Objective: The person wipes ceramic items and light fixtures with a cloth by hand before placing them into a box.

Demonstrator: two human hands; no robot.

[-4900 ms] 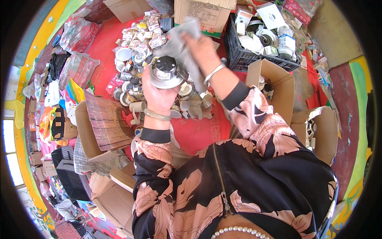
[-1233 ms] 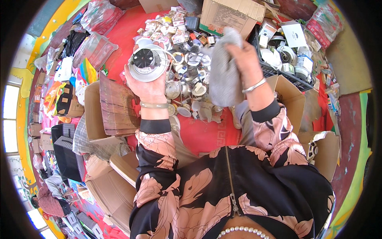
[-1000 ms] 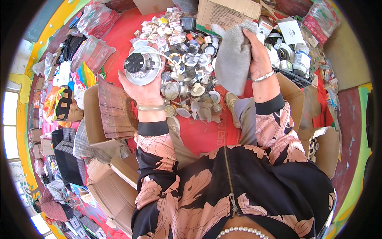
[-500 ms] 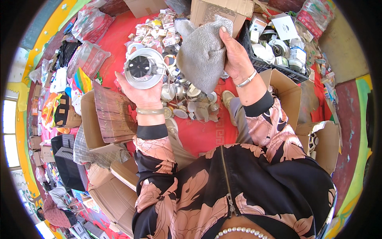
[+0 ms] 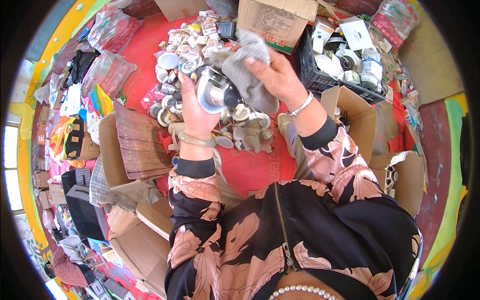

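Observation:
My left hand (image 5: 196, 112) grips a round recessed downlight (image 5: 214, 94) with a silver-white rim and a dark body, tilted on its side. My right hand (image 5: 280, 75) is closed on a grey cloth (image 5: 247, 70), which hangs down right beside the downlight's back; whether they touch I cannot tell. Part of the cloth covers the far side of the light. Under and beyond both hands spreads a heap of loose light fittings (image 5: 168, 61) and small boxes on the red floor covering.
At the far right stands a black plastic crate (image 5: 320, 82) full of fittings. Open cardboard boxes flank me, one at the left (image 5: 112, 150) and one at the right (image 5: 357, 117). A printed carton (image 5: 275, 22) stands beyond the heap. Another person (image 5: 70, 267) is at the lower left.
The downlight has turned from facing up onto its side and moved right. My right hand has brought the cloth lower and leftward, close to it.

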